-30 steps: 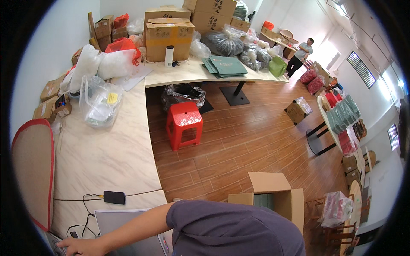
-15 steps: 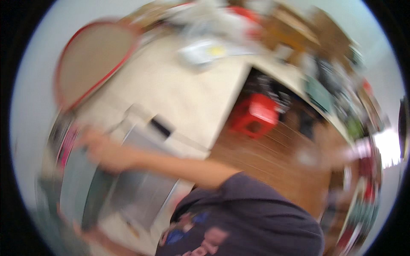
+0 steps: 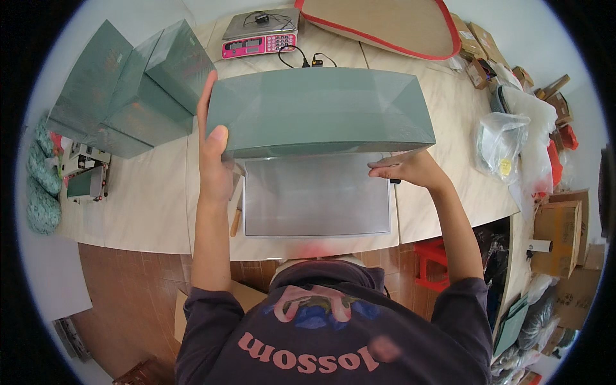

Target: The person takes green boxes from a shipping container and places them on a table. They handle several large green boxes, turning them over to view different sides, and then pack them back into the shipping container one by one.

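A long green box (image 3: 321, 110), wrapped in clear film with folded film at its ends, is held up in front of me over the table. My left hand (image 3: 215, 151) grips its left end, the fingers along the side and the thumb on the near edge. Beneath the lower right edge, my right hand (image 3: 410, 168) bears against the box with its fingers pointing left; part of this hand is hidden by the box. Below lies a flat grey rectangular panel (image 3: 317, 199) with a pale rim, its far part covered by the box.
Several wrapped green boxes (image 3: 138, 96) stand at left, near a small device (image 3: 86, 173). A pink-fronted scale (image 3: 260, 35) is at the back, beside a red-rimmed tan board (image 3: 385, 25). A wooden-handled tool (image 3: 236, 221) lies left of the panel. Plastic bags (image 3: 500, 144) and cartons (image 3: 555, 237) crowd the right.
The view has swung from a blurred, tilted angle to a level one facing the table. The green box, formerly at the left edge, is now in front of me between both hands.
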Motion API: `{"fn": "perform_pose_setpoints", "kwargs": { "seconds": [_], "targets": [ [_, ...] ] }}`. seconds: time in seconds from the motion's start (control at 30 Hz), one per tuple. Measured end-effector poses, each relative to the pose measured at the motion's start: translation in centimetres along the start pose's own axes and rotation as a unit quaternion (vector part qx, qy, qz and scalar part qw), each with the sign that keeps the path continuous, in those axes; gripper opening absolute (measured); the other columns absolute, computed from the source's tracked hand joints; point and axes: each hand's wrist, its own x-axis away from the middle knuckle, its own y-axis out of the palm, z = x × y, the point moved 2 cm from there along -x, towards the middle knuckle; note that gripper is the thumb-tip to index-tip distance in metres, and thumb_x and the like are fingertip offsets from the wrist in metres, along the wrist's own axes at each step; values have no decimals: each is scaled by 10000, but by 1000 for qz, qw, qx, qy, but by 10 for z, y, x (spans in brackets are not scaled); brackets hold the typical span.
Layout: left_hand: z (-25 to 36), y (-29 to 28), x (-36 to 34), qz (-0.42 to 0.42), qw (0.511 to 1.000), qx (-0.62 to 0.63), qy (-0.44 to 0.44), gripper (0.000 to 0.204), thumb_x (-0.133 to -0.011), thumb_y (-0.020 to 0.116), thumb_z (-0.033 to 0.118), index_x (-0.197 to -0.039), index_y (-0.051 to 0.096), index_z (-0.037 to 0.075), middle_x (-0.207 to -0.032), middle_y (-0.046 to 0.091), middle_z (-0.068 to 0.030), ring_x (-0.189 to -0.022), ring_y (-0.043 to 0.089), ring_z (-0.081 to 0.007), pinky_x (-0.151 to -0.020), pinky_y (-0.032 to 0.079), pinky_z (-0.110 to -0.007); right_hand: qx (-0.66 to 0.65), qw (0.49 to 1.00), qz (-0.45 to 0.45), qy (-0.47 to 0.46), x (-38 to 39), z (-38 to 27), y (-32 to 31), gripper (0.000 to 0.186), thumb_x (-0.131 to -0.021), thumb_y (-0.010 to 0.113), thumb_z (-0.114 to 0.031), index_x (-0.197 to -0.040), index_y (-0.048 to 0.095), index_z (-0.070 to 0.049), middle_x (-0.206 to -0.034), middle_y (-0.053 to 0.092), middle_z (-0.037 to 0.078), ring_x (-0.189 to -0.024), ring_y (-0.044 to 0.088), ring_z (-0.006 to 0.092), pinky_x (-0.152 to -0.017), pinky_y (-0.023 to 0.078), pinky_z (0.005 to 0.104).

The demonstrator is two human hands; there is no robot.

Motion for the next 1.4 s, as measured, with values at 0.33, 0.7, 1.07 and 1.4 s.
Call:
{"fn": "perform_pose_setpoints", "kwargs": {
  "seconds": [0.33,0.7,1.07,1.4],
  "targets": [
    [-6,-6,-4,-13,999,27,19,778,-752,465,414,-1417,324,37,-1352,386,-118,-1236,388,-212,-1046,292,-336,-95,995,9,32,-4,-11,5,578,-726,755,10,-1223,462,40,-1078,631,146,-909,679,224,-777,573,313],
    [-1,-1,-3,-1,999,33,7,793,-742,485,421,-1421,319,48,-1350,386,-116,-1254,378,-222,-1058,275,-341,-98,995,6,7,-4,-5,6,558,-715,773,-24,-1185,480,44,-997,657,126,-878,675,194,-766,555,297],
    [-109,-65,20,118,980,111,-111,774,-843,443,590,-1380,363,38,-1340,427,-104,-1240,405,-206,-1041,308,-327,100,986,25,-128,-19,60,27,793,-629,856,-163,-1295,445,-34,-1225,522,153,-1132,505,287,-947,425,365],
    [-104,-65,36,-152,970,-113,-150,821,-786,685,514,-1337,388,-17,-1308,492,-120,-1213,463,-238,-991,392,-373,130,967,76,-204,-32,35,12,1055,-639,852,-355,-1406,243,36,-1326,411,203,-1230,409,287,-1029,341,365]
  ]
}}
